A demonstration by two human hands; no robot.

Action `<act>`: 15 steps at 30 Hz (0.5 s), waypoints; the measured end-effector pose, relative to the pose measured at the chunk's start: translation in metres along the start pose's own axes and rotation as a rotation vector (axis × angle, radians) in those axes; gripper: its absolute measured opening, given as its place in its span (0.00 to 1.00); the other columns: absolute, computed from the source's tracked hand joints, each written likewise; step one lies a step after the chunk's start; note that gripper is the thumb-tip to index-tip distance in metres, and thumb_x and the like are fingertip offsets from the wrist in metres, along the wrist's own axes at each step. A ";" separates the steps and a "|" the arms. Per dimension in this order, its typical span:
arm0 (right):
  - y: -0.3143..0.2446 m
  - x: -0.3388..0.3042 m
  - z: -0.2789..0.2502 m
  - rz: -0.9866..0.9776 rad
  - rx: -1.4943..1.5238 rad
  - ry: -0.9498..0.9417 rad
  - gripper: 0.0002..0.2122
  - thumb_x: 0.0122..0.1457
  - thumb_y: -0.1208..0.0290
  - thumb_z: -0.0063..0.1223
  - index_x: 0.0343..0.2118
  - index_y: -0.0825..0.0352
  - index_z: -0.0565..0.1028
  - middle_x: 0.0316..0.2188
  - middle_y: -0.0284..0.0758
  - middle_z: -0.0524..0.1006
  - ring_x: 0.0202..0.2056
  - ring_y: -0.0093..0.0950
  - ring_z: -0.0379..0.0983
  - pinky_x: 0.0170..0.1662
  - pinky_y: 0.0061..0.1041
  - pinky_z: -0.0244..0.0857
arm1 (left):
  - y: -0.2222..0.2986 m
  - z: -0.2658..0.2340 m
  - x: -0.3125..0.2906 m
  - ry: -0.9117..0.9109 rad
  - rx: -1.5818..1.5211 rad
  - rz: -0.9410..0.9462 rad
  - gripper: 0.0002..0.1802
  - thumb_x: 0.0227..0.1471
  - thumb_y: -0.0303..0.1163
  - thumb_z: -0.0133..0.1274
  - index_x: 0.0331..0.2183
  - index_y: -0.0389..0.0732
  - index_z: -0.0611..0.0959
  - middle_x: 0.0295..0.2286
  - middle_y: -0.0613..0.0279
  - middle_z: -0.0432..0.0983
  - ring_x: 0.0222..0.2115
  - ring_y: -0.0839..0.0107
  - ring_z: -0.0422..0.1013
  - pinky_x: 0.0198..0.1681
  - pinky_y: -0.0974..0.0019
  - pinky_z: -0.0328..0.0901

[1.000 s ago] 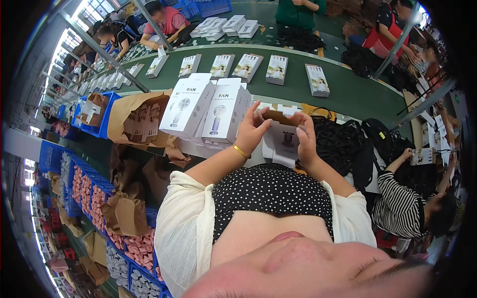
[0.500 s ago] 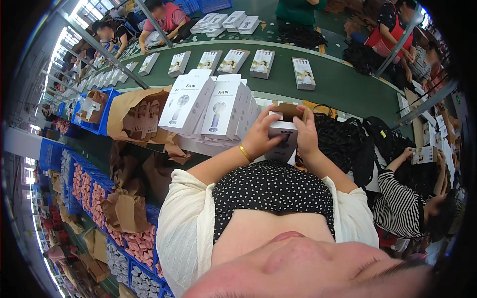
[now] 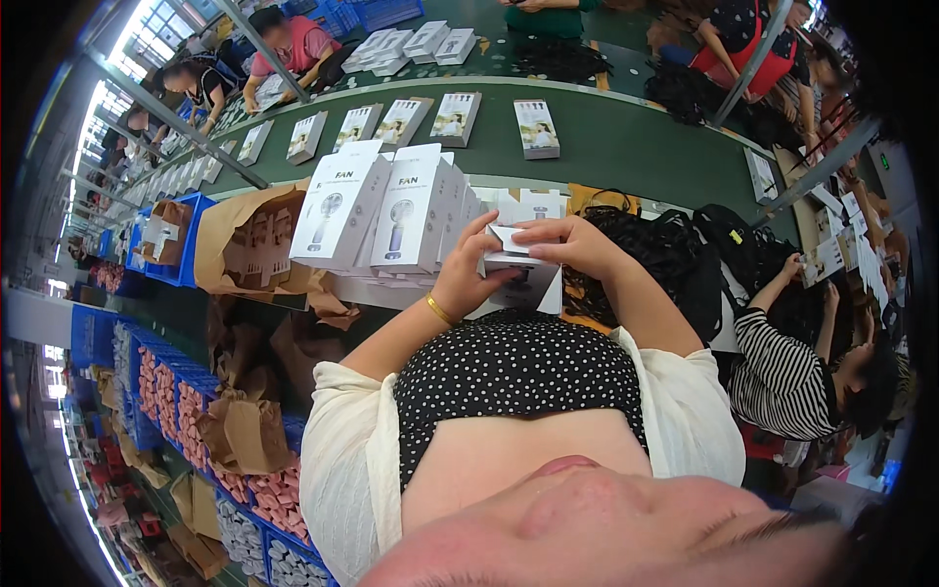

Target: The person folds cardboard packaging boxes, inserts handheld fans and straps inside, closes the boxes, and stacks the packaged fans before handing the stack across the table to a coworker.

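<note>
Since the earlier frame, the right hand (image 3: pixel 577 244) has crossed over the box (image 3: pixel 536 281); its grip cannot be told. The left hand (image 3: pixel 462 271) clasps the box, right of stacked cartons (image 3: pixel 399 230). Flap (image 3: pixel 510 239) raised: folding judged incomplete. Green belt (image 3: pixel 626 147) beyond; striped-sleeved co-worker (image 3: pixel 782 377) at right.

Bold dark capitals (image 3: pixel 404 180) head the white cartons (image 3: pixel 399 223) toward eleven o'clock; any print on the held carton (image 3: pixel 536 283) is unreadable.
</note>
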State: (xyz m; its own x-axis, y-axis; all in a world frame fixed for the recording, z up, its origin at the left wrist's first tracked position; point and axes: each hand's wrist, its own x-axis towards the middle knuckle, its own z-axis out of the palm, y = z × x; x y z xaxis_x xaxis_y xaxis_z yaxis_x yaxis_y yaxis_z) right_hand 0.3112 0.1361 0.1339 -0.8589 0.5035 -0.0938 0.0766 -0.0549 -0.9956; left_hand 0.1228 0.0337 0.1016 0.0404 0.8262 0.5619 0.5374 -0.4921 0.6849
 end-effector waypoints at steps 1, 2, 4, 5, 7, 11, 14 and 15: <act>0.001 0.001 0.000 0.109 -0.018 0.043 0.19 0.46 0.76 0.54 0.44 0.64 0.72 0.42 0.32 0.72 0.39 0.18 0.67 0.42 0.17 0.61 | -0.001 0.001 -0.002 -0.011 0.033 0.000 0.23 0.32 0.30 0.63 0.31 0.40 0.69 0.45 0.46 0.62 0.45 0.51 0.63 0.44 0.60 0.61; 0.003 0.003 0.000 0.108 -0.017 0.039 0.19 0.46 0.76 0.54 0.44 0.64 0.72 0.42 0.32 0.72 0.39 0.18 0.67 0.42 0.17 0.61 | -0.001 0.001 -0.003 -0.022 0.067 0.000 0.23 0.32 0.30 0.64 0.31 0.40 0.68 0.43 0.46 0.63 0.44 0.51 0.63 0.44 0.60 0.61; 0.006 0.007 0.003 0.197 0.036 0.042 0.18 0.46 0.76 0.53 0.43 0.65 0.73 0.41 0.34 0.73 0.37 0.18 0.68 0.41 0.17 0.63 | 0.000 0.002 -0.006 -0.011 0.078 -0.031 0.24 0.31 0.30 0.64 0.31 0.40 0.68 0.42 0.47 0.63 0.43 0.51 0.63 0.44 0.60 0.61; 0.005 0.008 0.005 0.197 0.035 0.040 0.18 0.46 0.76 0.53 0.43 0.65 0.73 0.41 0.34 0.73 0.37 0.18 0.68 0.41 0.17 0.63 | 0.001 0.002 -0.007 -0.003 0.083 -0.060 0.24 0.31 0.30 0.64 0.31 0.40 0.68 0.40 0.47 0.63 0.42 0.52 0.63 0.43 0.59 0.61; 0.005 0.010 0.010 0.115 0.067 0.117 0.19 0.46 0.76 0.53 0.44 0.66 0.71 0.41 0.35 0.72 0.37 0.19 0.68 0.41 0.18 0.63 | 0.002 0.002 -0.006 0.000 0.085 -0.062 0.24 0.31 0.30 0.64 0.31 0.40 0.68 0.40 0.47 0.63 0.42 0.52 0.63 0.43 0.60 0.61; 0.015 0.017 0.013 -0.023 0.020 0.167 0.19 0.50 0.74 0.51 0.47 0.67 0.68 0.41 0.35 0.72 0.39 0.20 0.67 0.43 0.18 0.62 | 0.000 -0.002 -0.005 0.019 0.136 -0.039 0.24 0.30 0.30 0.65 0.29 0.39 0.68 0.37 0.50 0.63 0.40 0.53 0.63 0.42 0.60 0.61; 0.020 0.024 0.005 -0.218 0.223 0.426 0.16 0.58 0.70 0.41 0.47 0.71 0.66 0.43 0.37 0.70 0.44 0.24 0.65 0.50 0.23 0.56 | -0.008 -0.010 -0.006 0.231 0.179 -0.050 0.25 0.28 0.29 0.65 0.28 0.39 0.66 0.33 0.51 0.63 0.36 0.57 0.63 0.38 0.61 0.61; 0.019 0.022 0.000 -0.369 0.228 0.550 0.14 0.58 0.70 0.41 0.44 0.71 0.68 0.39 0.35 0.71 0.42 0.23 0.65 0.49 0.21 0.56 | -0.009 -0.013 -0.008 0.350 0.149 -0.174 0.22 0.32 0.30 0.64 0.26 0.40 0.66 0.29 0.56 0.64 0.32 0.64 0.63 0.35 0.64 0.61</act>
State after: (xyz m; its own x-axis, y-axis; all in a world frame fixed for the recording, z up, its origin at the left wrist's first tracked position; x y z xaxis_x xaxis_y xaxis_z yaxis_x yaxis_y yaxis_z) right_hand 0.2936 0.1467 0.1128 -0.4226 0.8842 0.1991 -0.3301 0.0544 -0.9424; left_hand 0.1066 0.0284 0.0970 -0.3369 0.7376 0.5851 0.6278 -0.2872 0.7235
